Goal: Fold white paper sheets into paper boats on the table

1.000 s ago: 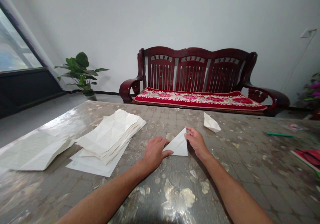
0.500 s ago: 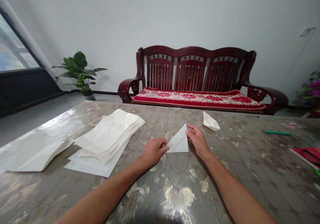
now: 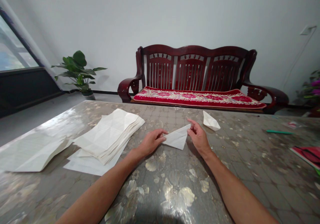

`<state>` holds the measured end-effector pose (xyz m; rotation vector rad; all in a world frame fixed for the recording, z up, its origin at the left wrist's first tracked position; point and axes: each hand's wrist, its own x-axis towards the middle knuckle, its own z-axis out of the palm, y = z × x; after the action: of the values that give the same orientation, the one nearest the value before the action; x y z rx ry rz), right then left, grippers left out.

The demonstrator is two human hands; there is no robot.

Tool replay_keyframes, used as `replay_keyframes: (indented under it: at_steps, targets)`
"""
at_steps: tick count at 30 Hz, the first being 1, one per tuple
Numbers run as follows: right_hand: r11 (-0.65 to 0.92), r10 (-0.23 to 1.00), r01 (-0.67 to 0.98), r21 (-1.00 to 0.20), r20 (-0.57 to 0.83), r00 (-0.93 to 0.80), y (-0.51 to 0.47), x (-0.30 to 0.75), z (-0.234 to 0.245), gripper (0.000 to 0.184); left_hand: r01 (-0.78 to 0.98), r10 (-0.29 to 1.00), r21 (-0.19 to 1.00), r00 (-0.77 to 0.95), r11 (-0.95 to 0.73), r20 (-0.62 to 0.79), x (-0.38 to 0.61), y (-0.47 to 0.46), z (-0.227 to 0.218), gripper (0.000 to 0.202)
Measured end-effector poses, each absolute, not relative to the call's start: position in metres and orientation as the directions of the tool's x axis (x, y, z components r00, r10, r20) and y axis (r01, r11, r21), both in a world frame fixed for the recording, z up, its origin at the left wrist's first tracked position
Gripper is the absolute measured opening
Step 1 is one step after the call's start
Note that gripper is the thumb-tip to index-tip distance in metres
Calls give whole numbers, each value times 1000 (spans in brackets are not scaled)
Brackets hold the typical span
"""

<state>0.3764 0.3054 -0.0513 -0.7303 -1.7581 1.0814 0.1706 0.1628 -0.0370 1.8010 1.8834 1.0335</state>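
Observation:
A white sheet of paper folded into a triangle is held between my two hands, low over the table. My left hand pinches its left corner between thumb and fingers. At the upper right corner, my right hand grips the paper, its index finger stretched out past the edge. Beyond my right hand lies a small folded paper boat. To the left of my left hand is a stack of creased white sheets.
Another loose creased sheet lies at the far left of the table. On the right are a green pen and a red booklet with a dark item on it. A wooden bench stands behind the table.
The folded paper has turned, its left corner rising and its bottom edge now slanting. My left hand moved slightly up, and my right index finger has straightened.

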Motion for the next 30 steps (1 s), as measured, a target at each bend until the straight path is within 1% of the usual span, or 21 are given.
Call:
replay_keyframes:
  at_steps: [2,4,6,8,10,13,19,23,26,28,30]
  targets:
    - [517,792,87,-852,437,-426,304,380,-49,48,715,922,687,-170,-128,348,168,162,-35,24]
    - [592,743,127,-796,478,-469,303,383,-48,44,744,881,640,-158,-191,446,166,160,-32,19]
    - [659,679,121,-743,518,-521,303,385,-48,40,778,855,579,-110,-243,507,163,157,-29,16]
    - [703,626,95,-705,550,-553,303,387,-48,36,797,844,537,-65,-278,533,161,155,-27,17]
    - [722,602,75,-687,572,-556,303,387,-48,33,800,841,525,-48,-291,539,159,154,-27,17]
    - [721,604,62,-691,582,-544,302,386,-48,30,794,852,542,-60,-276,520,157,154,-29,17]
    - [645,670,28,-763,548,-502,300,385,-44,24,737,892,628,-79,-249,446,158,156,-32,19]
    - [581,720,0,-814,514,-466,297,384,-38,23,722,907,652,-83,-231,413,160,157,-31,22]
    - [555,733,-29,-832,505,-456,295,383,-36,23,735,910,640,-77,-225,408,162,156,-30,16]
    - [549,734,-42,-835,505,-454,295,383,-35,23,760,911,609,-57,-226,409,163,156,-29,10]
    - [554,729,-50,-831,512,-454,295,383,-36,23,777,912,582,-23,-242,410,165,154,-27,9]
